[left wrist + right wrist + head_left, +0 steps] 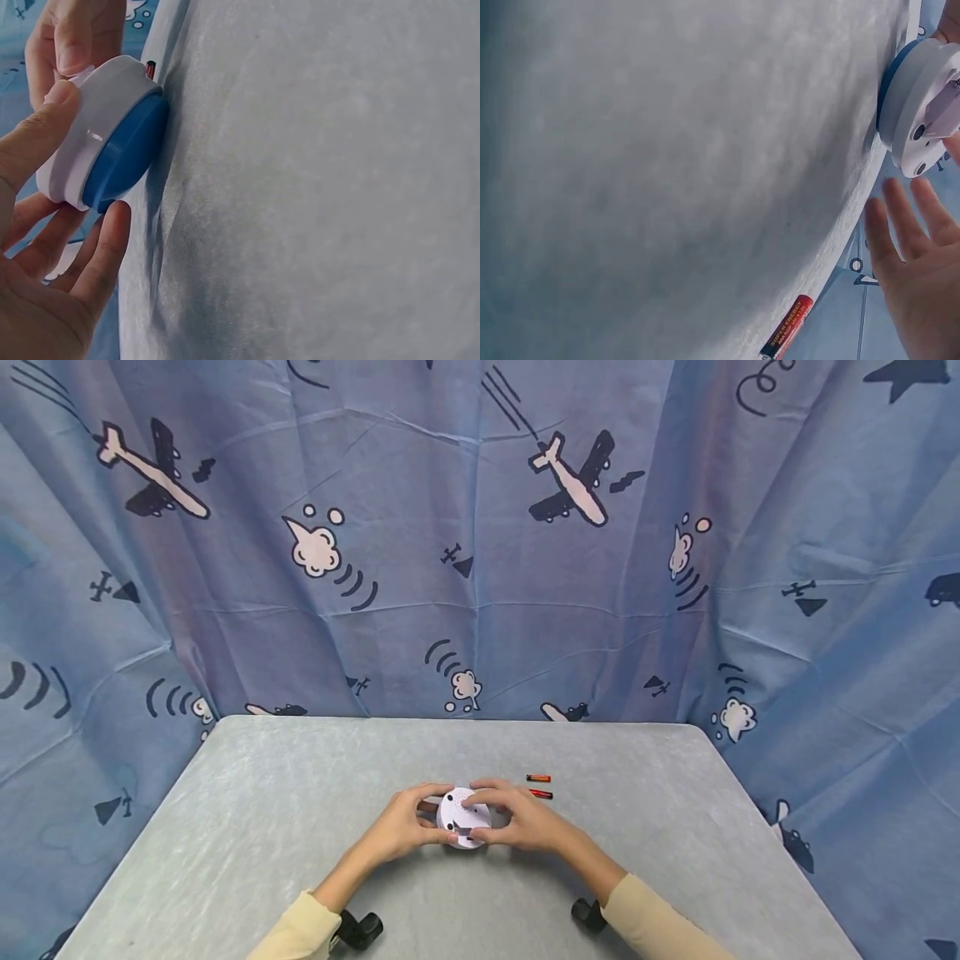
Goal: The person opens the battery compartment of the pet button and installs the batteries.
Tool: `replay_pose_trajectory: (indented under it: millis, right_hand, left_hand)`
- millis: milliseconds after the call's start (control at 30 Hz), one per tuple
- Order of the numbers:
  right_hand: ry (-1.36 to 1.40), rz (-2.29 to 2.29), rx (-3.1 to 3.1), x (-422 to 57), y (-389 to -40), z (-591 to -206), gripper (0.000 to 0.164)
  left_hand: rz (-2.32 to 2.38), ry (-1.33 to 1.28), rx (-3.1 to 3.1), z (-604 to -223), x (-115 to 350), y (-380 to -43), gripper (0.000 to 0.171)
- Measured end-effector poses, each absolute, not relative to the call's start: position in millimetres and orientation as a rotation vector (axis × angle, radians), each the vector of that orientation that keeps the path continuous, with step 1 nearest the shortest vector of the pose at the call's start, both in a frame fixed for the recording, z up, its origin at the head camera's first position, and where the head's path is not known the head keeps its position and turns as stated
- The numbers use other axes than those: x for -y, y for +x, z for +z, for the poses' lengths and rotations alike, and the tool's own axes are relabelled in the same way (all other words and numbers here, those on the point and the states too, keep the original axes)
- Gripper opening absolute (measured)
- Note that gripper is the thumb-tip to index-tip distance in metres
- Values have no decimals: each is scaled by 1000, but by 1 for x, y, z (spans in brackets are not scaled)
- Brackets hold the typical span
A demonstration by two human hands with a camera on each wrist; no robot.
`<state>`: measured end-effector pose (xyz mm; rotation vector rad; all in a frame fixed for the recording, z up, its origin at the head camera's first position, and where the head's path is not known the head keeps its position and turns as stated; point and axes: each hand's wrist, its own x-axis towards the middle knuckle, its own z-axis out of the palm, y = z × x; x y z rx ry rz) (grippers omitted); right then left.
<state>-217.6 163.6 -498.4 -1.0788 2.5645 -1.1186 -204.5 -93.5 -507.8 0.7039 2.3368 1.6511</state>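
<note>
A round white device with a blue face is held above the table, its back with small round holes turned up in the head view. My left hand grips its rim, thumb on the white side and fingers around the far edge. With thumb and index finger, my right hand pinches a pale battery cover that stands tilted at the back. A dark gap shows beside the cover in the head view. The right hand's other fingers are spread in the right wrist view.
Two red batteries, a farther one and a nearer one, lie on the grey table right of the device. Blue curtains printed with airplanes hang behind the table and at its sides.
</note>
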Motion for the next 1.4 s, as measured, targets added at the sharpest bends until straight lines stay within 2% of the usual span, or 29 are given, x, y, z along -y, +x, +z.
replay_pose_trajectory:
  millis: [300,600,1033,1233,1400]
  right_hand:
    - [-1135,-1205,-2545,-164,-220,-499,19]
    - [-1251,-1331,-2458,-162,-223,-499,7]
    - [-1181,-1423,-2446,-161,-227,-502,4]
    - [-1067,-1457,-2440,-159,-226,-501,13]
    - [-1017,-1459,-2445,-160,-226,-499,10]
  left_hand:
    - [1703,685,-2308,-508,93,-205,70]
    - [1752,661,-2265,-511,95,-206,71]
    - [1725,668,-2298,-510,96,-206,69]
    - [1696,682,-2318,-510,97,-207,68]
    - [1669,680,-2330,-510,97,-207,69]
